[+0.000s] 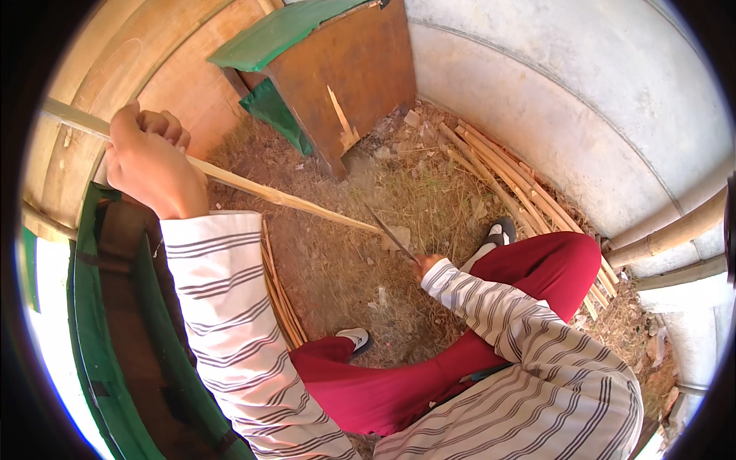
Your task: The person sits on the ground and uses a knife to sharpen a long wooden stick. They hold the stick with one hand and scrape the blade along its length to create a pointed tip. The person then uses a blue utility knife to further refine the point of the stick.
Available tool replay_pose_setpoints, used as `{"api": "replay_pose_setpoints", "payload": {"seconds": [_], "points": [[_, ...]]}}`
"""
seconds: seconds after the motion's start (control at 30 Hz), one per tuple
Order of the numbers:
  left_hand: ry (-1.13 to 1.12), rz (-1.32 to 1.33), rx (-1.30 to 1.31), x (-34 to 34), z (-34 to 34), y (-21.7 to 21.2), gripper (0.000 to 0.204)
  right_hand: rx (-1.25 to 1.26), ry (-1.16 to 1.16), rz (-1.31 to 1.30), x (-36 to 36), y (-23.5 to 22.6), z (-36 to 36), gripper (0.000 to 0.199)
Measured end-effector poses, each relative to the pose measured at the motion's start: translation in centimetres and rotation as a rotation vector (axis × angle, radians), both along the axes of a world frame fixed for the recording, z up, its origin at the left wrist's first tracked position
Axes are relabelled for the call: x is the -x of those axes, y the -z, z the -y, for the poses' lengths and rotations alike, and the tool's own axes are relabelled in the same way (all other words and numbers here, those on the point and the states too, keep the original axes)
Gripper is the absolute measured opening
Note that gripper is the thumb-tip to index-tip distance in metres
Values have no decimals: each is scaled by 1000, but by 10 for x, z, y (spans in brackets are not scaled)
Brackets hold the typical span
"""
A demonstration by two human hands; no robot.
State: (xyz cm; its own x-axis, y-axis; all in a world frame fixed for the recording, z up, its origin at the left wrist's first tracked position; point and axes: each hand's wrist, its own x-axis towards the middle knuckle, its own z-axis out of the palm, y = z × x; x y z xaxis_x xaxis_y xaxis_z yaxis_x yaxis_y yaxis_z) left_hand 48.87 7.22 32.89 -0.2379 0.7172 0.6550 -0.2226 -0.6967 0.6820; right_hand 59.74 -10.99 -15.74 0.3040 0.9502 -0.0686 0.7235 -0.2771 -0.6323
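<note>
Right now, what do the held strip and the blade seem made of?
Strip, in the left hand: probably bamboo or wood, unvarnished, judging by its pale, streaked surface.
Blade, in the right hand: likely dull-finished metal, being thin and grey.

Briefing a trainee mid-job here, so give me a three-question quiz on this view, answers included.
1. What does the right hand hold?
2. True or false: the left hand is empty.
3. What colour is the cover on the wooden cabinet? A) white B) green C) red

Key:
1. A knife-like blade.
2. False; it grips a long wooden strip.
3. B, green.
</note>
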Motion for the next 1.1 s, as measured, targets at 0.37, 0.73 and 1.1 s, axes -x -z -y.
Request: {"api": "replay_pose_setpoints", "payload": {"seconds": [0.37, 0.73, 1.1], "points": [[67, 41, 55, -2, -1, -1, 28, 718, -364, 206, -49, 122, -18, 38], [54, 63, 41, 2, -6, 4, 26, -353, 203, -132, -10, -121, -4, 21], [-255, 29, 59, -2, -4, -4, 25, 133, -43, 64, 0, -9, -1, 28]]}}
